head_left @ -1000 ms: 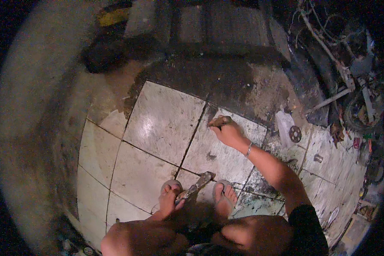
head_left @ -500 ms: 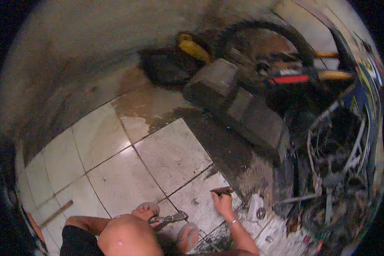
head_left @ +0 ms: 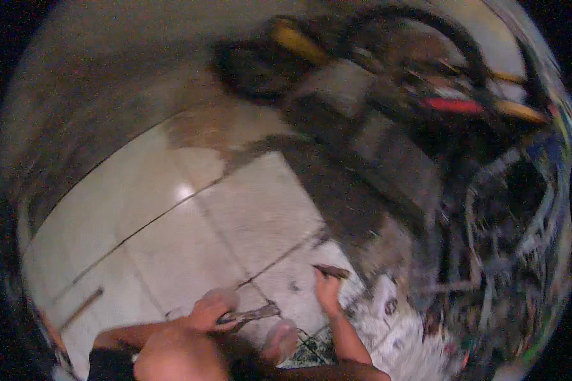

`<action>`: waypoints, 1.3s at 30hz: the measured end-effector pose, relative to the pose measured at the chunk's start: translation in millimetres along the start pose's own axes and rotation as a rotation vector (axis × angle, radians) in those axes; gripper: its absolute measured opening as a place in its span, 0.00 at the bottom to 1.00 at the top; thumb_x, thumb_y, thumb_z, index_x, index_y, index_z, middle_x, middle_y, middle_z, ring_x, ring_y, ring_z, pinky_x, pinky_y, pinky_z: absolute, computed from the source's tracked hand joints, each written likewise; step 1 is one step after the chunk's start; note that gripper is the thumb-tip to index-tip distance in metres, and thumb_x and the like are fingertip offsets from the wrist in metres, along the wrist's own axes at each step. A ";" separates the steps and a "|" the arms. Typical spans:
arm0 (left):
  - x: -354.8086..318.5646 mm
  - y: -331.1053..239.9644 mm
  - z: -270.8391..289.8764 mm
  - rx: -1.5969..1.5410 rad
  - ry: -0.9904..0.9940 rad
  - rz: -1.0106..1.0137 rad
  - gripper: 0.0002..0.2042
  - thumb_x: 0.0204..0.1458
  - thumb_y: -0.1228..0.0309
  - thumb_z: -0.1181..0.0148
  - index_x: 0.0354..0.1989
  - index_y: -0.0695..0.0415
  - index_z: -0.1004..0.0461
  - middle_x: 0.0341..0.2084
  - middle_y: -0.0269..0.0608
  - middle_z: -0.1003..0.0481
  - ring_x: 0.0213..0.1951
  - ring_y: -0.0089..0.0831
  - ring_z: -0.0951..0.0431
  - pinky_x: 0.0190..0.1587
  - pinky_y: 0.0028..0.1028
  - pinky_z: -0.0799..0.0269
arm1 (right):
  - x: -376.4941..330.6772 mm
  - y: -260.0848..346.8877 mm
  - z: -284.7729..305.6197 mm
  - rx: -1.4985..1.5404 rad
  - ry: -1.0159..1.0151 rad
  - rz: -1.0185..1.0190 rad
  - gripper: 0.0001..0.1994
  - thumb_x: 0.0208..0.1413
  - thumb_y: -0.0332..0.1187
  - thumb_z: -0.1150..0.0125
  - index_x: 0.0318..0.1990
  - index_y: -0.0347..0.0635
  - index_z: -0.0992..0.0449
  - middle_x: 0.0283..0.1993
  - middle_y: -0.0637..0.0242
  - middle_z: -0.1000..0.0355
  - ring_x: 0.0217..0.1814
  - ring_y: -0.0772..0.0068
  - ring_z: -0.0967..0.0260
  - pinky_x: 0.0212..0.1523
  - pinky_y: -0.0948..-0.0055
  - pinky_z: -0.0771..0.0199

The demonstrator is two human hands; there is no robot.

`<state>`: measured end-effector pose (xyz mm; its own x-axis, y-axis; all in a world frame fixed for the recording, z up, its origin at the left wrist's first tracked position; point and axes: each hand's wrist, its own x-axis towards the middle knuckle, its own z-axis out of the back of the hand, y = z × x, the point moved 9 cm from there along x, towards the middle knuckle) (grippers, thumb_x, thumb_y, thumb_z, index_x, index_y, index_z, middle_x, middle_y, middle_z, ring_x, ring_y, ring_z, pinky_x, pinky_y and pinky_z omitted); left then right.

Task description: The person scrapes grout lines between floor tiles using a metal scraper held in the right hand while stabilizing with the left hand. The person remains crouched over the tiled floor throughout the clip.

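Note:
My left hand (head_left: 210, 312) reaches out past my bent knee (head_left: 179, 357), closed round one end of a long, grimy grey metal piece (head_left: 254, 312). The piece points right, low over the tiles, and blur hides its exact kind. Farther right, my right hand (head_left: 327, 291) is closed on a short, dark brown, elongated piece (head_left: 332, 272) that sticks out past the fingers. The two held pieces are apart. A foot (head_left: 281, 338) shows on the floor between my hands.
Pale floor tiles (head_left: 254, 209) spread ahead, stained dark near a grey block-like step (head_left: 394, 152). A black tyre (head_left: 419, 14) stands beyond it. At right are metal frame parts (head_left: 473, 235) and a whitish, littered sheet (head_left: 397, 336). A thin stick (head_left: 82, 308) lies at left.
The view has shifted, so the floor and step appear higher and more blurred. My left hand and its metal piece show farther out from the knee. My right hand keeps its dark piece.

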<state>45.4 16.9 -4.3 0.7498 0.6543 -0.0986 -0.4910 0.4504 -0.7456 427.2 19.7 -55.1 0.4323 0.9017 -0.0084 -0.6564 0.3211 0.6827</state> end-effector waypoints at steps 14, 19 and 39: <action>31.1 35.3 12.1 -0.034 0.019 -0.110 0.23 0.43 0.58 0.28 0.45 0.56 0.26 0.35 0.47 0.25 0.35 0.51 0.24 0.33 0.46 0.28 | 70.4 7.0 -32.8 -0.146 0.080 -0.178 0.11 0.60 0.38 0.38 0.41 0.39 0.20 0.42 0.46 0.22 0.43 0.43 0.23 0.42 0.50 0.23; 32.4 26.1 11.1 0.164 0.043 -0.144 0.24 0.42 0.59 0.27 0.45 0.57 0.26 0.36 0.50 0.25 0.36 0.52 0.24 0.33 0.46 0.27 | 92.9 15.6 -3.7 -0.397 -0.125 0.079 0.11 0.60 0.39 0.39 0.41 0.43 0.18 0.34 0.47 0.22 0.36 0.42 0.23 0.31 0.48 0.25; 27.0 38.1 1.8 0.064 0.114 -0.082 0.27 0.43 0.57 0.29 0.51 0.58 0.26 0.41 0.50 0.23 0.39 0.53 0.21 0.37 0.46 0.25 | 101.2 -1.7 -18.9 -0.128 -0.053 -0.153 0.16 0.52 0.36 0.27 0.26 0.28 0.23 0.28 0.40 0.25 0.29 0.38 0.27 0.30 0.52 0.30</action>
<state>46.2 52.8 -34.2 0.8323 0.5421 -0.1157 -0.4505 0.5400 -0.7109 460.3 115.9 -70.9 0.5630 0.8240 -0.0643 -0.6520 0.4906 0.5780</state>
